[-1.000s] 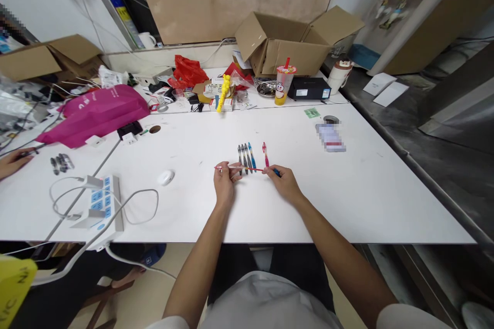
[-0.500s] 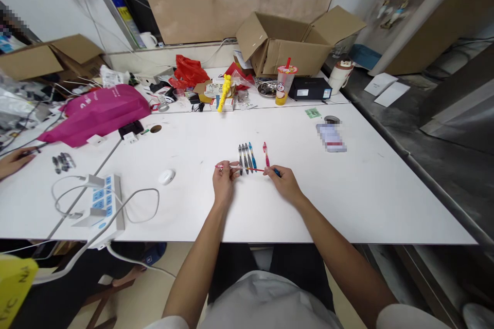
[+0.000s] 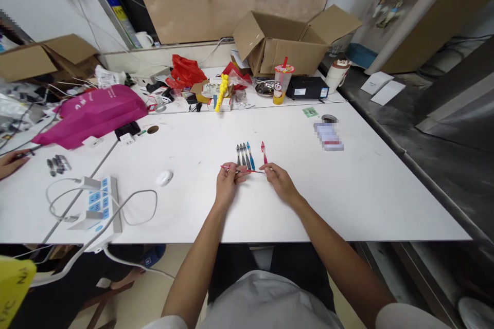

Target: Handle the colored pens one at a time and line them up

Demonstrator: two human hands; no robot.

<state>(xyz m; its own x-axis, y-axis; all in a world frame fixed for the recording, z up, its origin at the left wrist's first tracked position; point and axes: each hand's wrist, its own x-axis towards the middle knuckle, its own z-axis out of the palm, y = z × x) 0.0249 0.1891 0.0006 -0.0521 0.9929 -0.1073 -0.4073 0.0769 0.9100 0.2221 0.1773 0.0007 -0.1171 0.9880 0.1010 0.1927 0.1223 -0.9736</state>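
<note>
My left hand (image 3: 227, 181) is closed around a red pen (image 3: 224, 167), lying crosswise in the fingers. From it a thin red refill (image 3: 252, 170) reaches right, over the near ends of a row of pens. My right hand (image 3: 278, 180) pinches the refill's dark tip between thumb and fingers. Beyond my hands lie several dark-grey pens (image 3: 242, 153) side by side, with a blue pen (image 3: 250, 155) at the right end of the row. A pink-red pen (image 3: 263, 151) rests apart, just past my right fingertips.
A white earbud case (image 3: 164, 178) and a power strip (image 3: 106, 205) with cables are at left. A pixelated phone (image 3: 329, 136) lies right. Behind stand a drink cup (image 3: 283, 82), black box (image 3: 307, 88) and open carton (image 3: 285, 51). Another person's hand (image 3: 13, 162) is far left.
My left hand has shifted slightly right along the red pen. The blue piece seen in my right hand earlier is out of sight, and the right fingers are at the refill's tip.
</note>
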